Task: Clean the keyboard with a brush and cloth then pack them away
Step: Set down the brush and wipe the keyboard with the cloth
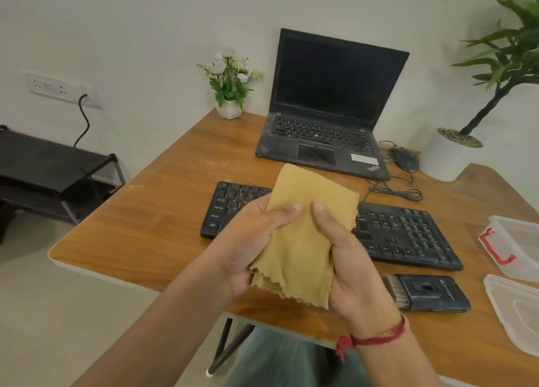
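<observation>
The left hand [248, 240] and right hand [347, 258] both grip a yellow cloth [303, 226] with curled fingers. It hides the keyboard's [408, 235] middle. The keyboard runs left to right across the table [163, 217]. A brush [425, 293] lies just beside it.

The cloth [303, 235] I'm holding looks like soft, matt fabric w/ zigzag-cut edges. Keyboard [408, 235] is matt black plastic, dusty; laptop [320, 144] same, w/ a smudged palm rest. Table [151, 223] is smooth wood-grain, slight sheen. Brush [428, 296] has a dark plastic body; box [522, 235] is clear, glossy plastic

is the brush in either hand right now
No, the brush lies on the table near the keyboard, while the left hand and right hand both grip the yellow cloth.
</observation>
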### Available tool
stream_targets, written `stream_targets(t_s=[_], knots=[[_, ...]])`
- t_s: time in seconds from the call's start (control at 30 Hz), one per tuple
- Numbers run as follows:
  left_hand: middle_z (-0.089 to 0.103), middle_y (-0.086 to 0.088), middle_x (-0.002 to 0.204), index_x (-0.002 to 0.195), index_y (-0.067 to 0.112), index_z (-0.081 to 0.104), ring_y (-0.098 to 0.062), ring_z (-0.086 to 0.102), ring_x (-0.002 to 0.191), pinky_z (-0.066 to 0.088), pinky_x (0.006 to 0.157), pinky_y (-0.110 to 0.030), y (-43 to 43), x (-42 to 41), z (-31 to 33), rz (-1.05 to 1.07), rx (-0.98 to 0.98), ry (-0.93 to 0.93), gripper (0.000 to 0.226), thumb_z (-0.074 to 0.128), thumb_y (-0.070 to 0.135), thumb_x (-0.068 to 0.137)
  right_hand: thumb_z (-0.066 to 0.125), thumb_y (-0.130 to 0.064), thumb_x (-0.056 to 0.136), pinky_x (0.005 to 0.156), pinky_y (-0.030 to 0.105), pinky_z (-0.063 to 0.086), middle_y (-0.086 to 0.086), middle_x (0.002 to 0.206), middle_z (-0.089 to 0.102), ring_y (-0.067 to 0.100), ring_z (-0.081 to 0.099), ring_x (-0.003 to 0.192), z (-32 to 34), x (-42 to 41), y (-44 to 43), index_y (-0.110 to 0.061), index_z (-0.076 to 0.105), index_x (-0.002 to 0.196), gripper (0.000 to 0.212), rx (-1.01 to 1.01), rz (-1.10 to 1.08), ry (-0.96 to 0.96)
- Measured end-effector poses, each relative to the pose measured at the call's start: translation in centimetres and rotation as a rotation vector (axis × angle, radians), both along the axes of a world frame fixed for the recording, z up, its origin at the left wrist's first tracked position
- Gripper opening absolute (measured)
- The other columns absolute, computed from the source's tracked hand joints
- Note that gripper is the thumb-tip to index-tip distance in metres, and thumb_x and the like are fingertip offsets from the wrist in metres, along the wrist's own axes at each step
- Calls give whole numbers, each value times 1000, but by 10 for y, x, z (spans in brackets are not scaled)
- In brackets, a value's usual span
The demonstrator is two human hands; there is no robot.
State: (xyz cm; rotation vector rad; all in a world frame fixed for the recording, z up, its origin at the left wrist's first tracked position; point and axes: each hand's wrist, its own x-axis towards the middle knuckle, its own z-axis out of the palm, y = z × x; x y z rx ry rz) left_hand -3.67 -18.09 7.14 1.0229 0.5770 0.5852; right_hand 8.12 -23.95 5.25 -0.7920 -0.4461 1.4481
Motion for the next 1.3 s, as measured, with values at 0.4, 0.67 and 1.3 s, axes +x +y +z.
stream_targets(t_s=[0.4,0.67,1.3], knots=[[12,11,157,152,34,11,-10,14,142,21,113,-43,115,-64,-37,-18,814,779,139,64,88,35,49,-10,96,66,30,52,4,96,66,21,63,86,58,25,68,-10,58,115,20,-259,-248,-778],[-13,7,160,151,24,-15,-1,-21,138,-15,116,-40,143,-63,-70,-288,1115,951,159,58,94,27,46,0,91,91,31,47,10,133,52,24,53,118,-14,-17,144,-8,44,133,43,70,16,-2235],[8,2,160,147,25,-25,-10,6,144,-8,112,-23,144,-65,-74,-220,1069,883,160,55,95,27,59,-12,85,96,33,47,-3,145,45,17,50,124,2,9,150,-19,55,128,44,435,537,-2420]])
